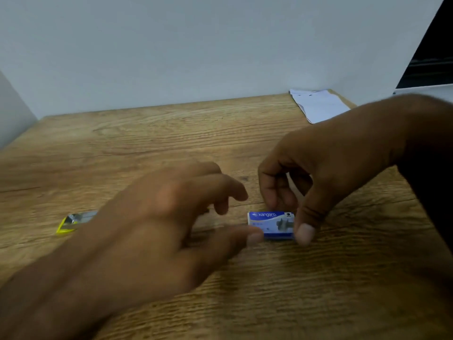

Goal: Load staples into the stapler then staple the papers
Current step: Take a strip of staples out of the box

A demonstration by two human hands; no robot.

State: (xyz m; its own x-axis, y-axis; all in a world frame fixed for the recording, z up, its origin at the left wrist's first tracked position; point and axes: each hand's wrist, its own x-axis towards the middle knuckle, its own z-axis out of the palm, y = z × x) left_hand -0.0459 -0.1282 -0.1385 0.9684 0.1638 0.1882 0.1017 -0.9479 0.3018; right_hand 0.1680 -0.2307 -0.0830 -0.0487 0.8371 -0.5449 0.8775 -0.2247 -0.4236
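Because the staples have to come out before anything can be loaded, both hands gather around the small blue Kangaro staple box (272, 224), which lies flat on the wooden desk (171, 133) with its printed face up. The right hand (326, 173) arches over the box from behind, thumb pressed to its near right corner and fingertips (272, 195) curled down at its far edge, pinching it so that it cannot slide. The left hand (157, 217) comes in blurred from the left, fingers spread and loose, closed on nothing; its thumb tip (255, 238) touches or nearly touches the box's left end, probably to push the inner tray out, though the blur hides the contact. The stapler (76, 220), yellow with a bright metal part, lies on the desk to the left, largely hidden behind the left wrist, so I cannot tell whether it is open. The papers (318, 105) rest well apart at the far right corner against the white partition (196, 45), out of the way until stapling. By my reading, loading has not begun.
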